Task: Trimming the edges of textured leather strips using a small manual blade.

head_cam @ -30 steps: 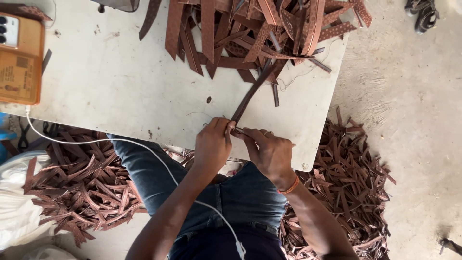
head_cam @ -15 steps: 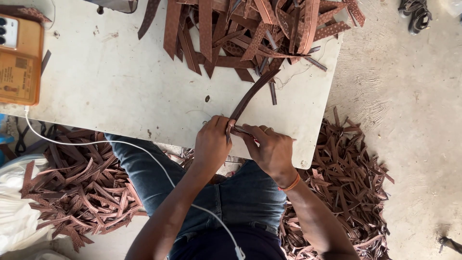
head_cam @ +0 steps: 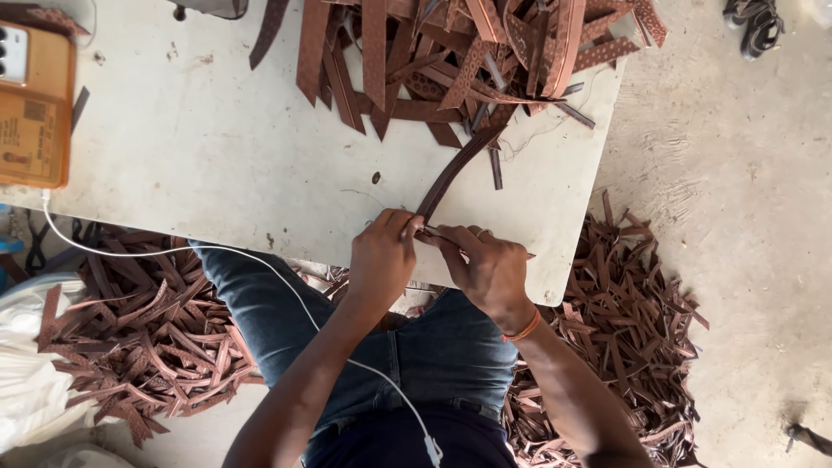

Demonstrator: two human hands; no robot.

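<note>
L hand (head_cam: 381,256) and R hand (head_cam: 485,264) meet at near edge of white table (head_cam: 217,165), both pinched on near end of brown strip (head_cam: 451,173). Strip curves away across table to strip pile (head_cam: 468,61) at far side. Thin tool in R hand, kind unclear. Orange box (head_cam: 33,108) on table's L end. More strips on floor (head_cam: 633,329) both sides of legs.

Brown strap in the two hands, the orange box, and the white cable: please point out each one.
brown strap (head_cam: 451,172), head view, middle of its curved length.
orange box (head_cam: 33,130), head view, its top face.
white cable (head_cam: 130,252), head view, stretch above the floor pile.
</note>
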